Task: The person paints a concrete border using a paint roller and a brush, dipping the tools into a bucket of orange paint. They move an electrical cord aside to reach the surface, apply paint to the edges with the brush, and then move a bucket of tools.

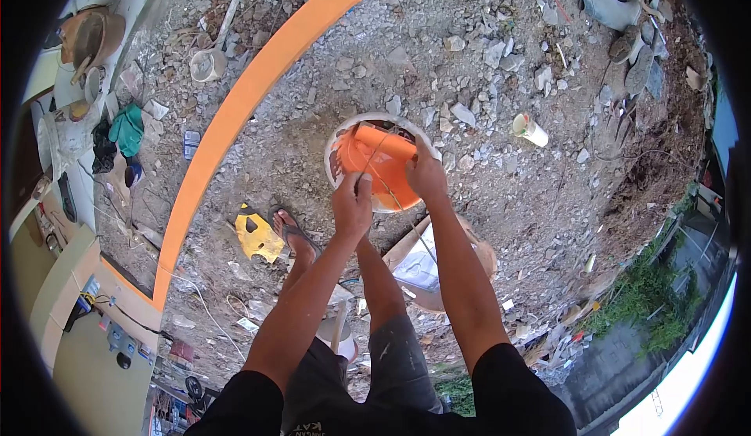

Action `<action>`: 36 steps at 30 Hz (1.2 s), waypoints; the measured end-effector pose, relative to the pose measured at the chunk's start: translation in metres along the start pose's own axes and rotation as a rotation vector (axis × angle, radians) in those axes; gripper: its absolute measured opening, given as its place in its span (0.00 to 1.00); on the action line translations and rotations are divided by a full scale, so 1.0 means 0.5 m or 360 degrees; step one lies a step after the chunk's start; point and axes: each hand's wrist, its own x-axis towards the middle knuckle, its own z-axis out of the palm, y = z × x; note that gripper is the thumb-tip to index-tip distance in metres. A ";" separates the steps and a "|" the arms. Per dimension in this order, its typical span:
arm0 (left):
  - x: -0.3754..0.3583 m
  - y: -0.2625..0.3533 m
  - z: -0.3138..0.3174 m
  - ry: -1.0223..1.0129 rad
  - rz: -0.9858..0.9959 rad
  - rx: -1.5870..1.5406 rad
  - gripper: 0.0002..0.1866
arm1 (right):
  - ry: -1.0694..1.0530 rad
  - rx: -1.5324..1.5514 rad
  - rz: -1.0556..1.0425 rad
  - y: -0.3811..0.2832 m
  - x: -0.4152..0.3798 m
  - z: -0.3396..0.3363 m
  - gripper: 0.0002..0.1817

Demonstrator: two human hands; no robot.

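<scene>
A white-rimmed bucket holding orange paint stands on the rubble ground. Over its opening lies an orange-coated paint roller, tilted down to the right. My right hand is closed around the roller's right end. Just below the roller, my left hand pinches a thin stick or wire, which slants across the bucket. Whether the thin piece joins the roller is unclear. Fingertips of the right hand are partly hidden.
An orange curved edge crosses the left side. A yellow piece lies beside my sandalled foot. Nearer me is a round lid-like object with a pale sheet. A white cup lies right of the bucket, boots at upper right.
</scene>
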 end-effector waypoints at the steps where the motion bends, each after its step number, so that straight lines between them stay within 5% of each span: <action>1: 0.011 -0.007 -0.014 0.0050 0.0031 0.0021 0.13 | 0.0126 -0.0172 -0.0060 0.009 0.007 0.027 0.27; 3: 0.029 -0.011 -0.037 -0.0026 -0.0024 0.0037 0.13 | 0.0116 -0.0477 -0.0280 0.019 0.013 0.047 0.32; 7: 0.024 -0.019 -0.041 -0.0129 -0.0089 -0.0026 0.14 | -0.0266 -0.0440 0.0016 -0.014 -0.034 0.042 0.33; 12: 0.019 -0.015 -0.034 -0.0235 -0.0076 -0.0052 0.14 | -0.0099 -0.0422 0.0068 -0.017 0.003 0.026 0.34; 14: 0.022 -0.006 -0.031 -0.0279 -0.0072 -0.0008 0.14 | 0.0049 -0.0457 -0.0038 -0.012 -0.001 0.039 0.31; 20: 0.013 0.019 -0.016 -0.0346 -0.0102 0.0045 0.15 | -0.0499 -0.0501 0.0075 -0.035 -0.026 0.054 0.15; 23: 0.006 0.011 -0.011 -0.0248 -0.0022 0.0093 0.15 | -0.0043 0.0398 0.0380 -0.035 -0.001 0.098 0.17; 26: 0.013 0.013 -0.019 -0.0185 -0.0005 0.0032 0.14 | 0.0404 0.0627 0.0666 -0.010 0.065 0.194 0.22; 28: 0.023 0.001 -0.021 -0.0184 0.0025 0.0031 0.14 | 0.0333 0.0581 0.0739 -0.015 0.093 0.232 0.27; 31: 0.036 0.004 -0.028 -0.0250 -0.0020 0.0003 0.14 | 0.0667 0.0824 0.0742 -0.027 0.120 0.307 0.28; 36: 0.045 0.011 -0.025 -0.0424 -0.0185 -0.0003 0.14 | 0.0654 0.1645 0.0998 -0.026 0.143 0.378 0.27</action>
